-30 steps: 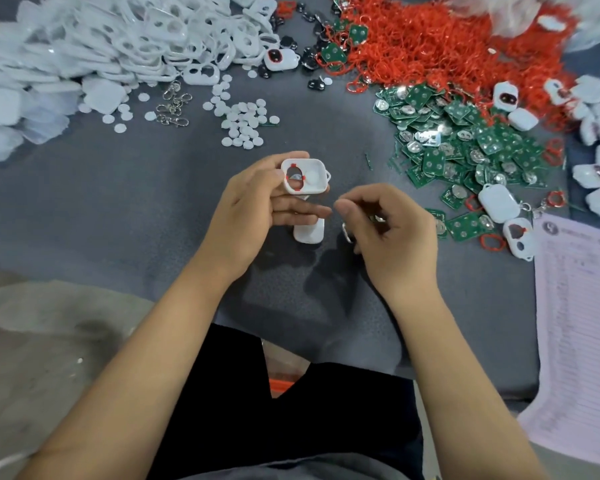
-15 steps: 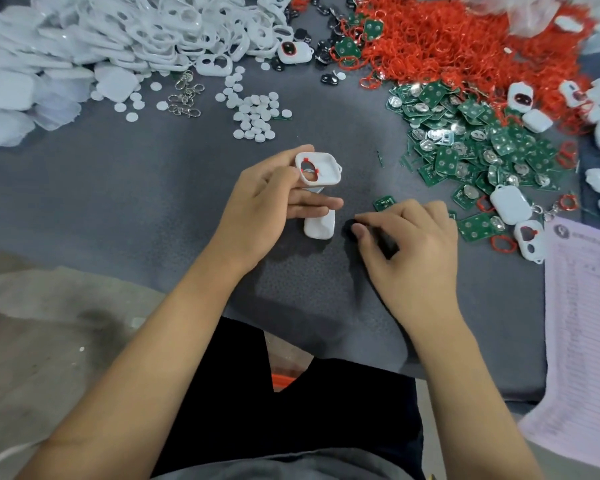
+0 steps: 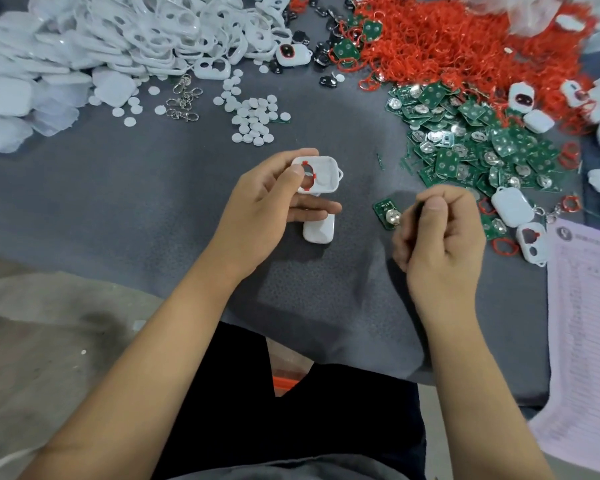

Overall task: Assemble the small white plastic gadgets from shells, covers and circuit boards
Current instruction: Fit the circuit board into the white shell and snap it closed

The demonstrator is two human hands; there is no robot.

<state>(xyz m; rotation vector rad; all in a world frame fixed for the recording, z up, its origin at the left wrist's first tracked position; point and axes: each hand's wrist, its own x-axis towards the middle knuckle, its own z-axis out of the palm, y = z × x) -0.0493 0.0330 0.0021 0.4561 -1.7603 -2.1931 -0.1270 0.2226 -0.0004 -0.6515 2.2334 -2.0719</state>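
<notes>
My left hand (image 3: 274, 202) grips a white plastic shell (image 3: 321, 174) by its edge, thumb on the rim; a red ring lines the shell's oval opening. Under that hand's fingertips a white cover (image 3: 318, 231) lies on the grey mat. To the right my right hand (image 3: 437, 233) hovers with fingers curled, thumb and forefinger pinching a small dark piece (image 3: 418, 211) that is mostly hidden. Just left of those fingers a single green circuit board (image 3: 387, 214) with a round silver contact lies flat on the mat.
White shells and covers (image 3: 101, 39) are heaped at the back left, with white discs (image 3: 255, 117) and metal clasps (image 3: 184, 100) in front. Red rings (image 3: 465, 39) and green boards (image 3: 482, 143) pile at the back right. Finished gadgets (image 3: 511, 206) and a printed sheet (image 3: 586, 306) sit right.
My right hand has lifted off the mat and curled up, leaving one green board exposed beside it. My left hand still holds the shell, with its thumb now over the opening.
</notes>
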